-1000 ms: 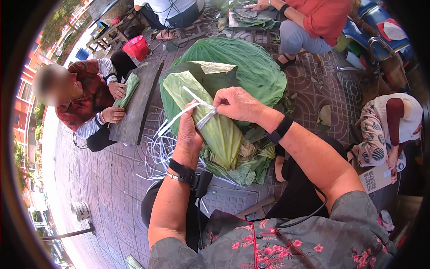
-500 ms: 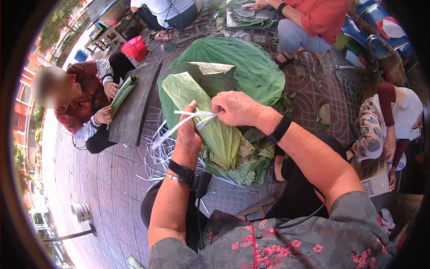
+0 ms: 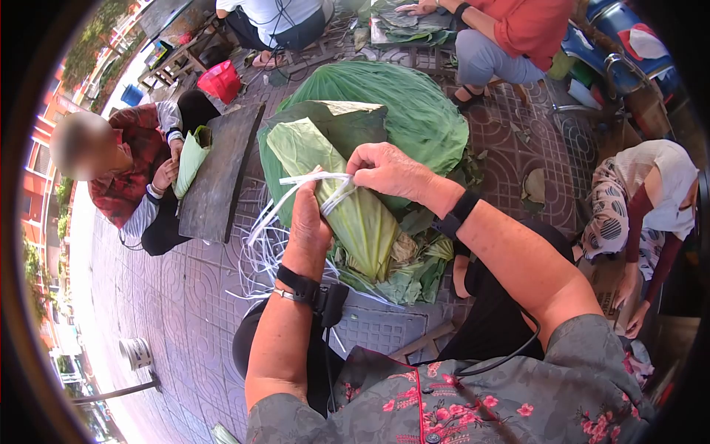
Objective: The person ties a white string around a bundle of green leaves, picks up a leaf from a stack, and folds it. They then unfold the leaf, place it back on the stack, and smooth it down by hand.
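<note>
Leaf bundle point(image 3: 362, 233) is in the left hand point(image 3: 309, 224), which grips its side, while the right hand point(image 3: 381, 172) pinches white string point(image 3: 340, 194) wrapped around it. Big leaves point(image 3: 414, 100) lie just past it, and loose strings point(image 3: 257, 260) lie on the ground point(image 3: 170, 318).

White flat plastic strip point(image 3: 314, 178) on the long pale-green leaf bundle point(image 3: 359, 214): end stuck upward a second ago, now lies nearly level, pointing left past the left hand's point(image 3: 309, 222) thumb. Right hand point(image 3: 390, 170), pinching the strip, sits slightly further left. Co-worker in dark-red patterned top point(image 3: 137, 137): narrow green leaf roll point(image 3: 192, 164) lay lengthwise on the dark wooden board point(image 3: 222, 185); now a wider wedge, held up at the board's near edge, hands point(image 3: 164, 175) closer together. Co-worker with maroon sleeves point(image 3: 640, 203): hands point(image 3: 627, 285) moved down and left, from together on a cardboard panel to apart.
</note>
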Motion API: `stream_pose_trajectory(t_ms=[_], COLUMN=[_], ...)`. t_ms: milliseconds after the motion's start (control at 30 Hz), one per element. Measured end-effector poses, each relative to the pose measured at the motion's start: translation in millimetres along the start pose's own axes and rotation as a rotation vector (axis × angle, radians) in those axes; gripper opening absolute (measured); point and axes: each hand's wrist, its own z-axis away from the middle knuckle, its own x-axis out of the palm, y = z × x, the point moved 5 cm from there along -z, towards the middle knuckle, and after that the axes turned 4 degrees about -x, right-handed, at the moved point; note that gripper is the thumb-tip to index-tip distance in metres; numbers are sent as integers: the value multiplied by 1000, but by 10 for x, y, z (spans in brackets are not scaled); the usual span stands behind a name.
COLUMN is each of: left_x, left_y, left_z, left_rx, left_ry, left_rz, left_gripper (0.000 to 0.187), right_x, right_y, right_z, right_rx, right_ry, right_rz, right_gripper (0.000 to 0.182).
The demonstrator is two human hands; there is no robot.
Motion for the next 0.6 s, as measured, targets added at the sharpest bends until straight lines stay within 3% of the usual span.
stream_pose_trajectory(t_ms=[200, 300, 467, 567, 600], left_x=[-59, -8, 60, 193, 188], left_y=[-33, -27, -45, -30, -32], left_z=[-86, -27, 8, 133, 118], left_rx=[-67, -47, -126, -224, -222], left_ry=[-20, -131, -162, -305, -257], left_rz=[-12, -3, 56, 85, 91], left_gripper=[32, 34, 40, 34, 34], right_x=[61, 3, -35, -72, -117], right_y=[-69, -21, -108, -253, -315], right_z=[-12, 26, 36, 66, 65], right_rx=[-66, 148, 179, 175, 166], right_ry=[-69, -118, -261, -358, -397], right_rz=[190, -442, -584, -618, -647], right_gripper=[20, 25, 27, 28, 28])
